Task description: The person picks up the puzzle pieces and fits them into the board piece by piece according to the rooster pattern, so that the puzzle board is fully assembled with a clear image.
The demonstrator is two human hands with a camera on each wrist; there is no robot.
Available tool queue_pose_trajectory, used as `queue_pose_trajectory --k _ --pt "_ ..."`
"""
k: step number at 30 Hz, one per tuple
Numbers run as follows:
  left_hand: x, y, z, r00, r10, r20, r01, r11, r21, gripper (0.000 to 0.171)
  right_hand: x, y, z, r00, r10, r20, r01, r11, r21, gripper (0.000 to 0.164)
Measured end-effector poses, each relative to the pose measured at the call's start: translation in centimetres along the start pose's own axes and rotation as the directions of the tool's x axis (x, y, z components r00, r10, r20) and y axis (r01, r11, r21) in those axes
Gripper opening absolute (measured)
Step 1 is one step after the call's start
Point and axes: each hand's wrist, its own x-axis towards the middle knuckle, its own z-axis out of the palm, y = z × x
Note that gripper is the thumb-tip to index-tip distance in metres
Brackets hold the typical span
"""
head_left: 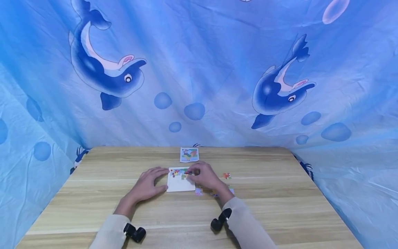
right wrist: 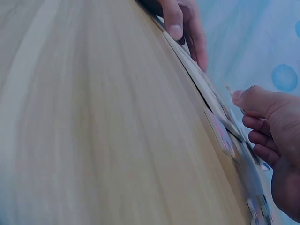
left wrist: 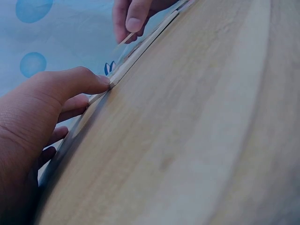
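In the head view, a white jigsaw board [head_left: 180, 186] lies on the table, with coloured pieces along its upper part. My left hand [head_left: 148, 183] rests at the board's left edge, thumb at the lower corner and forefinger at the upper one. Over the board's upper right, my right hand [head_left: 203, 175] pinches a puzzle piece [left wrist: 125, 39] between thumb and fingers. The left wrist view shows this piece tilted above the board, its picture not readable. My left thumb [left wrist: 96, 84] touches the board's rim there.
A picture card [head_left: 189, 154] of a colourful bird lies behind the board. Loose puzzle pieces [head_left: 199, 191] lie right of the board, some partly hidden by the right forearm, with an orange group [head_left: 226, 175] farther right. A blue dolphin curtain [head_left: 199, 76] hangs behind the table [head_left: 124, 162].
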Motion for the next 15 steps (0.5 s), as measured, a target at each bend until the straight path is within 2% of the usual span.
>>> queue_pose_trajectory --k 8,15 --pt "0.1 0.1 -0.1 1.0 -0.005 0.008 0.005 1.0 -0.008 0.063 0.7 -0.9 1.2 0.999 0.025 0.032 -0.025 1.0 0.015 0.021" --pt "0.1 0.1 0.0 1.0 0.004 0.001 -0.004 1.0 0.001 0.063 1.3 -1.8 1.9 0.997 -0.057 0.052 0.058 0.998 -0.031 0.018"
